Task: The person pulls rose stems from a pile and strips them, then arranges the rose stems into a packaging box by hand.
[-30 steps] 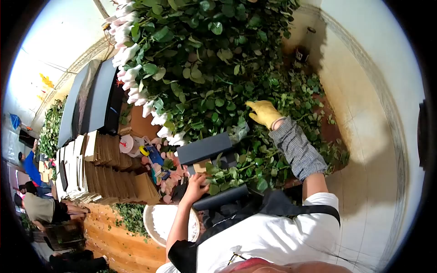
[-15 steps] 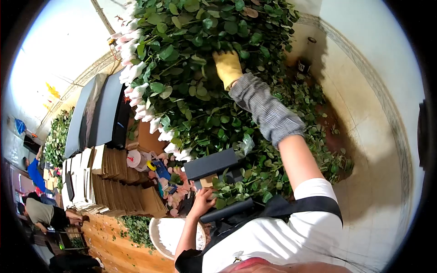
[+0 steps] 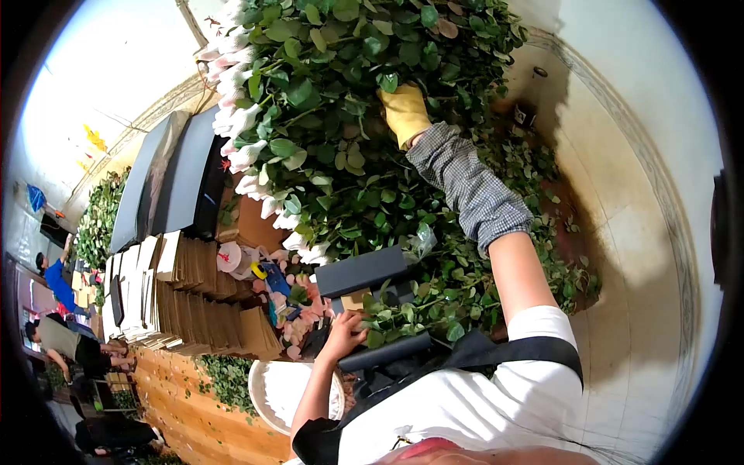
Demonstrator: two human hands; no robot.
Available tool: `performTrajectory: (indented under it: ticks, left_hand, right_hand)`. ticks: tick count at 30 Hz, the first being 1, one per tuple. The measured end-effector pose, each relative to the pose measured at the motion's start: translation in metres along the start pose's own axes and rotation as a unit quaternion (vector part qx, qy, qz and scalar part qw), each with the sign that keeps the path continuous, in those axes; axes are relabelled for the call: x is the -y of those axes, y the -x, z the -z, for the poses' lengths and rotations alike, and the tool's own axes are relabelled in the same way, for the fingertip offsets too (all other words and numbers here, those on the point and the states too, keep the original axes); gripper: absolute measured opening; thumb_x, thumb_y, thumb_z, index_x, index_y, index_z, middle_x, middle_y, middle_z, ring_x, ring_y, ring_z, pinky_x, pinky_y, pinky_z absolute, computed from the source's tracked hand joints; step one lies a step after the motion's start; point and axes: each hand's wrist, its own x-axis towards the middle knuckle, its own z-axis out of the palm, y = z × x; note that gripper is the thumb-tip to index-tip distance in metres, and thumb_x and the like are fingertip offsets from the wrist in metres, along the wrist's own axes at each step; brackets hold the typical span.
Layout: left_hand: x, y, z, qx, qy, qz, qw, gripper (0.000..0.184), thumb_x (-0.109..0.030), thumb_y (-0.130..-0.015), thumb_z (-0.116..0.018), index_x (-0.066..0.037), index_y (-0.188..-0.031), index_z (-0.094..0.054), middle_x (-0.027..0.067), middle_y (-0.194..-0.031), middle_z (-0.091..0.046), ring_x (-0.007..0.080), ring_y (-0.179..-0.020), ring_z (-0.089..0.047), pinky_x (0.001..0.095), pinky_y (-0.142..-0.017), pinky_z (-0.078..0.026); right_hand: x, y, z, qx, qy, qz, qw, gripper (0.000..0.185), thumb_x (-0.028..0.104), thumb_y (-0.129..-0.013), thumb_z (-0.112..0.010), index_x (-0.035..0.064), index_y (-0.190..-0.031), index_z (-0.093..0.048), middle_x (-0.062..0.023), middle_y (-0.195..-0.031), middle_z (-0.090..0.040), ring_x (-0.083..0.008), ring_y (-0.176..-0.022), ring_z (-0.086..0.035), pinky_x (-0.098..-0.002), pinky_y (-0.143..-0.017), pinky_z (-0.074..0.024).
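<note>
Yellow-gloved right hand (image 3: 405, 116) sits among leafy green stems (image 3: 333, 167), twelve o'clock.
Fingers hidden, grip can't be told; bare left hand (image 3: 346, 335), six o'clock, curls near oblong dark block (image 3: 361, 271), hold unclear.

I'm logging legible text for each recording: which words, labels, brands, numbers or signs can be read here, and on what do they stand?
No text can be read.
White round object with a red mark: any lettering is too small.
Small blue object: too small to tell if it bears print.
Dark cylindrical container with a pale patch: too blurred.
</note>
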Motion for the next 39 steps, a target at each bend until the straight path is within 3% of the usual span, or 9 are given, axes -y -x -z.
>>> performTrajectory:
  ticks: [4, 8, 12, 14, 17, 23, 30, 34, 39]
  left_hand:
    - [-0.003, -0.002, 0.001, 0.013, -0.001, 0.013, 1.000, 0.038, -0.016, -0.082, -0.076, -0.009, -0.118, -0.068, 0.0133, -0.113, -0.062, 0.0354, -0.105, -0.057, 0.0433, -0.093, -0.046]
    - [-0.003, -0.003, -0.001, 0.014, 0.004, 0.009, 1.000, 0.038, -0.016, -0.082, -0.075, -0.009, -0.118, -0.069, 0.0135, -0.114, -0.062, 0.0349, -0.106, -0.056, 0.0428, -0.095, -0.046]
    - [-0.010, -0.002, 0.003, 0.013, -0.004, 0.020, 1.000, 0.036, -0.017, -0.082, -0.075, -0.010, -0.117, -0.069, 0.0132, -0.114, -0.062, 0.0344, -0.108, -0.056, 0.0431, -0.096, -0.045]
    - [-0.008, -0.001, 0.002, 0.014, -0.002, 0.024, 1.000, 0.037, -0.018, -0.082, -0.075, -0.011, -0.118, -0.069, 0.0129, -0.114, -0.061, 0.0345, -0.109, -0.055, 0.0439, -0.097, -0.044]
    - [-0.013, -0.002, 0.005, 0.027, -0.017, 0.042, 0.999, 0.037, -0.018, -0.082, -0.075, -0.012, -0.118, -0.069, 0.0124, -0.112, -0.061, 0.0339, -0.107, -0.055, 0.0436, -0.095, -0.044]
    - [-0.025, -0.007, 0.012, 0.026, -0.011, 0.040, 0.999, 0.037, -0.016, -0.081, -0.078, -0.013, -0.117, -0.070, 0.0110, -0.111, -0.060, 0.0331, -0.105, -0.055, 0.0429, -0.093, -0.046]
    - [-0.027, -0.007, 0.012, 0.012, 0.011, 0.036, 0.999, 0.036, -0.016, -0.080, -0.078, -0.012, -0.116, -0.071, 0.0103, -0.117, -0.062, 0.0327, -0.106, -0.056, 0.0408, -0.093, -0.047]
    - [-0.023, -0.005, 0.009, 0.013, 0.018, 0.032, 0.999, 0.036, -0.016, -0.082, -0.076, -0.011, -0.117, -0.070, 0.0111, -0.116, -0.062, 0.0331, -0.106, -0.056, 0.0408, -0.095, -0.047]
    - [-0.014, -0.003, 0.006, 0.017, 0.011, 0.029, 0.999, 0.036, -0.018, -0.083, -0.076, -0.011, -0.118, -0.069, 0.0123, -0.116, -0.061, 0.0339, -0.109, -0.055, 0.0411, -0.095, -0.047]
  right_hand:
    - [0.021, -0.016, 0.033, 0.022, -0.172, -0.153, 0.973, 0.026, 0.018, -0.096, -0.065, -0.0026, -0.080, -0.069, -0.0159, -0.075, -0.068, -0.0284, -0.069, -0.066, -0.0399, -0.065, -0.0517]
    - [-0.020, -0.033, -0.005, -0.095, 0.202, 0.174, 0.959, 0.021, 0.010, -0.094, -0.064, 0.0001, -0.076, -0.066, -0.0074, -0.075, -0.068, -0.0175, -0.067, -0.064, -0.0363, -0.064, -0.0516]
    - [-0.024, -0.046, -0.036, -0.134, -0.253, 0.061, 0.956, 0.014, 0.004, -0.079, -0.068, 0.0038, -0.093, -0.072, -0.0130, -0.096, -0.072, -0.0321, -0.091, -0.068, -0.0409, -0.080, -0.0555]
    - [0.015, -0.045, 0.012, -0.086, -0.025, -0.004, 0.996, 0.014, 0.004, -0.083, -0.070, -0.0001, -0.096, -0.071, -0.0173, -0.099, -0.072, -0.0378, -0.093, -0.066, -0.0427, -0.081, -0.0547]
    - [0.015, -0.052, 0.007, -0.119, -0.339, -0.072, 0.931, 0.022, 0.009, -0.085, -0.071, -0.0018, -0.104, -0.071, -0.0185, -0.099, -0.074, -0.0319, -0.088, -0.070, -0.0397, -0.081, -0.0539]
    - [-0.009, -0.127, -0.041, -0.089, -0.278, -0.251, 0.923, 0.030, 0.022, -0.094, -0.060, -0.0076, -0.099, -0.066, -0.0156, -0.083, -0.069, -0.0297, -0.074, -0.064, -0.0377, -0.073, -0.0516]
    - [-0.052, -0.147, -0.096, -0.066, -0.021, -0.068, 0.995, 0.021, 0.017, -0.097, -0.058, -0.0011, -0.100, -0.068, -0.0136, -0.093, -0.070, -0.0301, -0.084, -0.064, -0.0380, -0.078, -0.0523]
    - [-0.059, -0.136, -0.097, -0.271, -0.060, 0.042, 0.960, 0.022, 0.014, -0.099, -0.052, 0.0011, -0.098, -0.070, -0.0160, -0.100, -0.071, -0.0342, -0.089, -0.067, -0.0428, -0.080, -0.0535]
    - [-0.064, -0.145, -0.036, 0.179, 0.179, 0.071, 0.965, 0.044, 0.033, -0.081, -0.076, 0.0049, -0.113, -0.066, -0.0217, -0.108, -0.070, -0.0388, -0.098, -0.066, -0.0447, -0.086, -0.0529]
